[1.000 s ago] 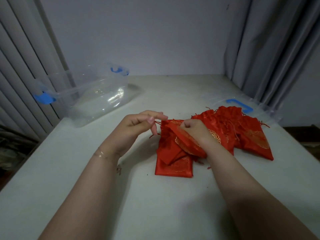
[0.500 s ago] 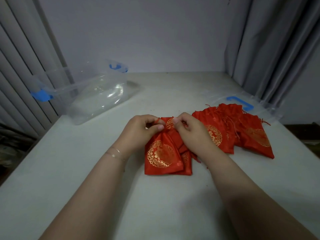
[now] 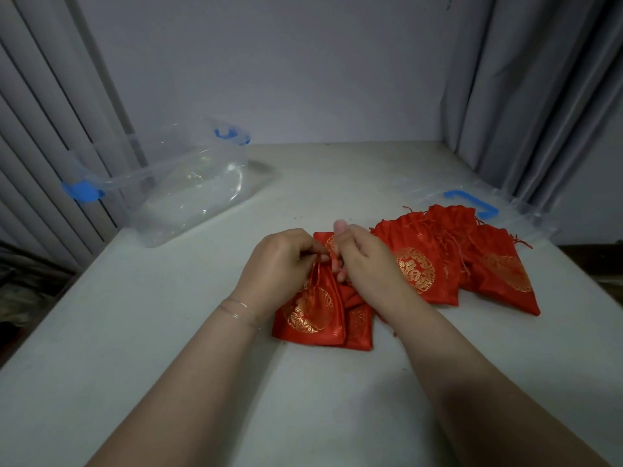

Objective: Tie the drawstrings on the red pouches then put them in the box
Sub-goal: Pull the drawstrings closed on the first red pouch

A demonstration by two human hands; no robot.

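No pouches lie in the box (image 3: 188, 183) yet. Both hands, left (image 3: 281, 264) and right (image 3: 365, 261), pinch the cords at the gathered neck of the front pouch (image 3: 312, 311). The other pouches (image 3: 448, 261) wait, apparently untied, just right.

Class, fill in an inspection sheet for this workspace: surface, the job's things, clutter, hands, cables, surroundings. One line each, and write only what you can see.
Surface: pale table, a few dark specks.
Job's things: front pouch with gathered neck, lying on another red pouch; heap of red pouches to its right, strings loose; clear box with blue clips at far left, no pouches seen inside.
Clutter: clear lid with blue handle, partly under the heap.
Hands: left hand and right hand both pinch at the front pouch's neck.
Cables: nothing seen.
Surroundings: plain wall, grey curtain right, vertical blinds left.
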